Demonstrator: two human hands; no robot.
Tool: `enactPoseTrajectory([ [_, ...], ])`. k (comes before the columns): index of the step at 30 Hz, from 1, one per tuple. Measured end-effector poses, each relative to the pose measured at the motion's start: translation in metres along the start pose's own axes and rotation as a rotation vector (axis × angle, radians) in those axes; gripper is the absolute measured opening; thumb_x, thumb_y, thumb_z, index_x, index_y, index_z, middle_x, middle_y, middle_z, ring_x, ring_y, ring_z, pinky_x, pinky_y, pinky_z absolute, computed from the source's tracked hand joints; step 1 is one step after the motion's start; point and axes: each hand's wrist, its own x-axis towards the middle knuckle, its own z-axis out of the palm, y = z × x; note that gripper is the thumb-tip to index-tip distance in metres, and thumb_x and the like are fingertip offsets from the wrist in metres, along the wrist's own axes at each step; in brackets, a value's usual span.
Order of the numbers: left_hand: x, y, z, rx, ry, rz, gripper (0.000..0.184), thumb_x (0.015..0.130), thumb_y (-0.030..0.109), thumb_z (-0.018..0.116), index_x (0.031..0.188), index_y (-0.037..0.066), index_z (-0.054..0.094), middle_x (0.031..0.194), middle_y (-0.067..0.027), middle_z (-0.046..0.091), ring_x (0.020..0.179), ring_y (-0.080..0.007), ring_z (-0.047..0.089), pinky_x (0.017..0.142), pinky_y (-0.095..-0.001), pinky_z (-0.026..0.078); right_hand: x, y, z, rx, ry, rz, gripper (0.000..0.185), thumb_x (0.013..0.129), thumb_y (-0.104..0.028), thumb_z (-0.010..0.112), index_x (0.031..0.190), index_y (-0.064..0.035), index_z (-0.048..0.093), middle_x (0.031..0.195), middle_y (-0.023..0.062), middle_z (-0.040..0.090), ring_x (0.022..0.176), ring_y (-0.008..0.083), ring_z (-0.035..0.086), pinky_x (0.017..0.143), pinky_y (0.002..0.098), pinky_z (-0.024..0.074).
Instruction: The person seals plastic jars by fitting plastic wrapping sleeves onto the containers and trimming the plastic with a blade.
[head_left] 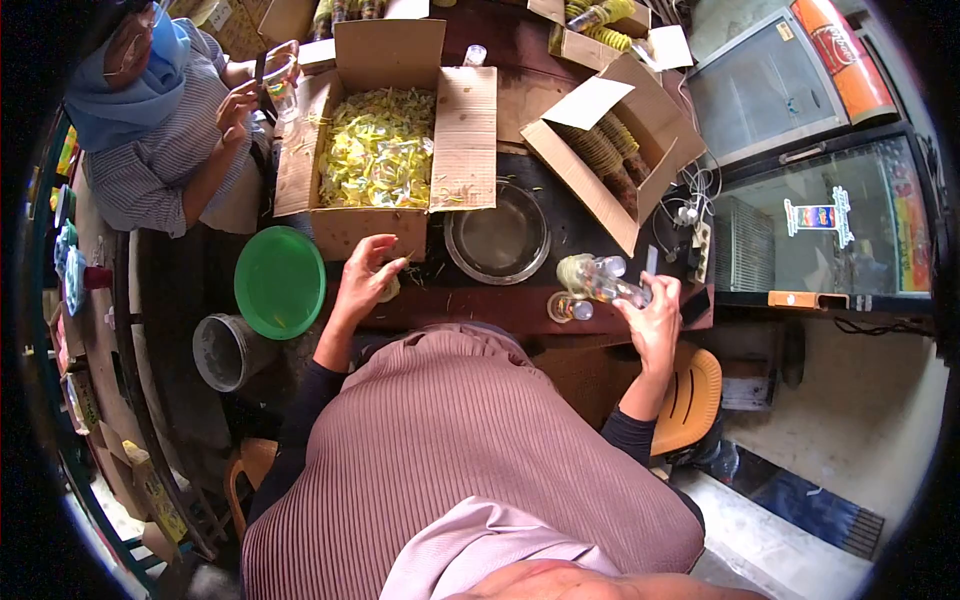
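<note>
My right hand (655,318) is closed around the end of a clear glass (622,290) with coloured printing, tilted at the table's right front. Beside it are a pale ringed bundle (574,273) and a small clear jar (562,307). My left hand (368,280) is raised in front of an open cardboard box (365,225), thumb and fingers bent together; what they hold, if anything, is too small to make out. Yellow and clear wrapper-like pieces (375,150) fill that box. A round metal bowl (497,235) sits between my hands.
A green basin (281,283) and a grey bucket (232,352) stand at left. A second cardboard box (655,150) holds ringed stacks, near cables and a power strip (702,250). Another person (170,120) at upper left holds a clear glass (283,92). A glass-door cooler (820,220) is at right.
</note>
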Motion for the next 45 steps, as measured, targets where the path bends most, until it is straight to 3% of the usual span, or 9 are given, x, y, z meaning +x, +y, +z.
enactPoseTrajectory([
  [7,-0.003,-0.010,-0.019,0.314,0.057,0.068,0.038,0.082,0.023,0.072,0.113,0.004,0.059,0.108,-0.0121,0.060,0.103,-0.0269,0.059,0.090,-0.0356,0.046,-0.020,0.026,0.028,-0.248,-0.121,0.255,0.056,0.066,-0.014,0.081,0.114,0.0018,0.056,0.112,0.0160,0.049,0.090,0.0386,0.063,0.080,0.0451,0.0521],
  [11,-0.007,-0.018,-0.026,0.431,0.044,0.075,0.039,0.080,0.023,0.072,0.112,0.005,0.058,0.111,-0.0134,0.059,0.106,-0.0319,0.056,0.092,-0.0384,0.044,-0.026,0.036,0.068,-0.213,-0.087,0.358,0.055,0.064,-0.014,0.083,0.110,0.0019,0.056,0.111,0.0177,0.049,0.092,0.0406,0.062,0.079,0.0466,0.0510],
  [15,-0.013,-0.028,-0.028,0.498,0.009,0.055,0.044,0.077,0.023,0.074,0.113,0.005,0.057,0.114,-0.0142,0.057,0.110,-0.0345,0.052,0.094,-0.0407,0.042,-0.033,0.040,0.100,-0.251,-0.087,0.286,0.048,0.069,-0.017,0.080,0.102,0.0023,0.052,0.111,0.0183,0.046,0.085,0.0394,0.064,0.074,0.0456,0.0542],
  [25,-0.026,-0.058,-0.018,0.616,-0.030,0.108,0.067,0.059,0.012,0.082,0.118,0.007,0.052,0.114,-0.0153,0.054,0.109,-0.0372,0.049,0.092,-0.0424,0.043,-0.037,0.050,0.147,-0.118,-0.067,0.405,0.067,0.069,-0.028,0.082,0.119,0.0041,0.052,0.113,0.0178,0.046,0.094,0.0392,0.061,0.081,0.0479,0.0512],
  [29,-0.026,-0.065,-0.011,0.634,-0.016,0.125,0.063,0.061,0.010,0.080,0.117,0.006,0.051,0.111,-0.0174,0.054,0.102,-0.0392,0.054,0.087,-0.0435,0.046,-0.033,0.069,0.150,-0.021,0.037,0.385,0.072,0.065,-0.033,0.084,0.117,0.0065,0.055,0.111,0.0179,0.047,0.103,0.0360,0.055,0.086,0.0437,0.0477],
  [31,-0.023,-0.069,-0.010,0.664,-0.017,0.043,0.057,0.063,0.007,0.077,0.113,0.005,0.051,0.108,-0.0183,0.056,0.101,-0.0398,0.055,0.086,-0.0442,0.046,-0.028,0.075,0.144,0.045,0.149,0.355,0.066,0.069,-0.032,0.082,0.115,0.0069,0.056,0.108,0.0177,0.048,0.100,0.0343,0.055,0.086,0.0420,0.0467],
  [34,-0.023,-0.055,-0.012,0.656,-0.008,0.005,0.052,0.065,0.007,0.074,0.110,0.004,0.049,0.105,-0.0190,0.060,0.101,-0.0384,0.058,0.083,-0.0445,0.048,-0.016,0.051,0.111,0.074,0.316,0.312,0.042,0.080,-0.020,0.073,0.111,0.0047,0.058,0.103,0.0150,0.050,0.097,0.0319,0.054,0.085,0.0411,0.0447],
  [40,-0.019,-0.068,-0.011,0.553,0.004,-0.041,0.062,0.063,0.014,0.078,0.116,0.004,0.047,0.106,-0.0193,0.061,0.102,-0.0362,0.059,0.084,-0.0421,0.049,0.017,0.022,0.109,0.327,0.575,-0.113,0.026,0.076,0.005,0.060,0.100,-0.0011,0.064,0.097,0.0140,0.052,0.090,0.0309,0.058,0.078,0.0426,0.0485],
  [45,-0.018,-0.097,-0.014,0.474,0.092,-0.044,0.071,0.060,0.023,0.084,0.119,0.003,0.051,0.109,-0.0178,0.061,0.103,-0.0325,0.060,0.087,-0.0384,0.049,0.020,-0.030,0.131,0.343,0.310,-0.147,0.020,0.077,0.003,0.061,0.096,-0.0027,0.065,0.095,0.0128,0.054,0.091,0.0285,0.057,0.080,0.0393,0.0473],
])
